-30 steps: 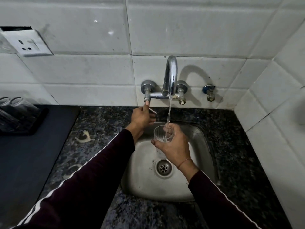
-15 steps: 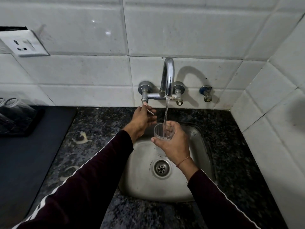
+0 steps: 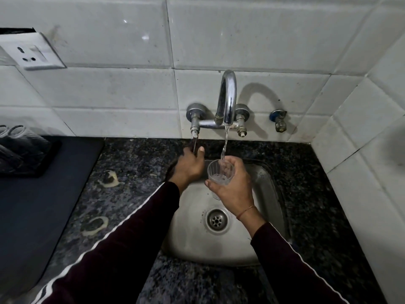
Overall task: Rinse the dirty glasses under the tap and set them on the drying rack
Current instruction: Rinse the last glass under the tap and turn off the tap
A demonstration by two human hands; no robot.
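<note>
My right hand point(image 3: 234, 187) grips a clear ribbed glass point(image 3: 220, 172) upright over the steel sink point(image 3: 271, 194). A stream of water falls from the chrome tap point(image 3: 228, 97) straight into the glass. My left hand point(image 3: 189, 164) is curled round the tap's left lever handle point(image 3: 194, 142), just left of the glass. Far left, a dark drying rack point(image 3: 32, 163) holds several clear glasses point(image 3: 15, 137) lying tilted.
A dark mat point(image 3: 43, 205) covers the counter on the left. Speckled black granite point(image 3: 317, 205) surrounds the sink, with two pale ring stains point(image 3: 109, 177) left of it. A wall socket point(image 3: 32, 54) sits upper left, a small blue-capped valve point(image 3: 279, 121) right of the tap.
The water stream has grown stronger and my left hand has shifted its hold on the lever. The glass stays under the tap; the view moved slightly.
</note>
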